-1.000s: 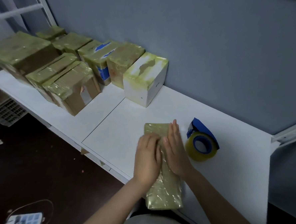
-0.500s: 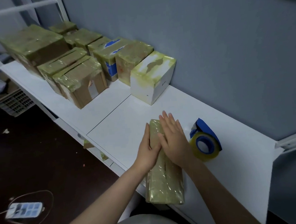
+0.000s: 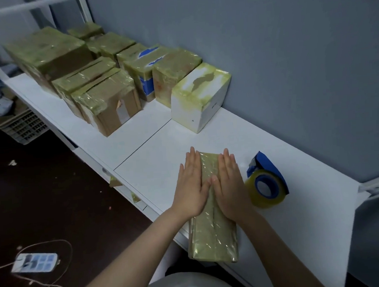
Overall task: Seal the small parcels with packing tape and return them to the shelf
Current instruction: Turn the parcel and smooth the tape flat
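Observation:
A long flat parcel (image 3: 213,237) wrapped in shiny yellowish tape lies on the white shelf (image 3: 154,163), its near end over the front edge. My left hand (image 3: 192,184) lies flat on its left side, fingers straight. On the parcel's right side my right hand (image 3: 230,185) presses flat in the same way. The two thumbs meet over the middle. A roll of packing tape in a blue dispenser (image 3: 265,183) stands just right of my right hand.
Several taped parcels stand in rows at the back left of the shelf, the nearest a white box (image 3: 200,98) by the grey wall and a brown carton (image 3: 108,101). On the dark floor lie a power strip (image 3: 35,262) with cable and a plastic crate (image 3: 22,127).
Both hands have slid apart and forward along the parcel, from overlapping at its middle to lying flat side by side. The view has shifted slightly.

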